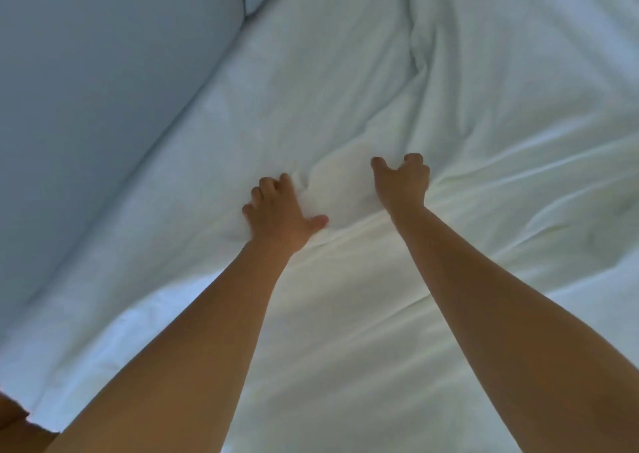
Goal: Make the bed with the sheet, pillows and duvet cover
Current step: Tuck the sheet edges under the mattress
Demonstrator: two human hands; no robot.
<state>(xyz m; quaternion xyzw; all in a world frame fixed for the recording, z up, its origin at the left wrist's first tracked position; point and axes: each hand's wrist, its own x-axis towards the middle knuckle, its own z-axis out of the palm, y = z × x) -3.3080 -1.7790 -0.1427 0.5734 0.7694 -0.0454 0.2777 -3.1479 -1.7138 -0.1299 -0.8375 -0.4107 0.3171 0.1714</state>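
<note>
A white duvet [397, 72] covers the bed and fills most of the head view, creased into long folds that run toward its middle. Both of my arms reach out over it. My left hand [280, 210] lies on the fabric with curled fingers that bunch a small ridge of cloth, thumb pointing right. A little further up the bed, my right hand [403, 179] grips a fold of the same duvet, fingers curled under. A raised hump of cloth sits between the two hands.
A pale blue-grey padded headboard or wall panel [103, 89] runs along the left edge of the bed, with a vertical seam near the top. A brown surface [14, 421] shows at the bottom left corner.
</note>
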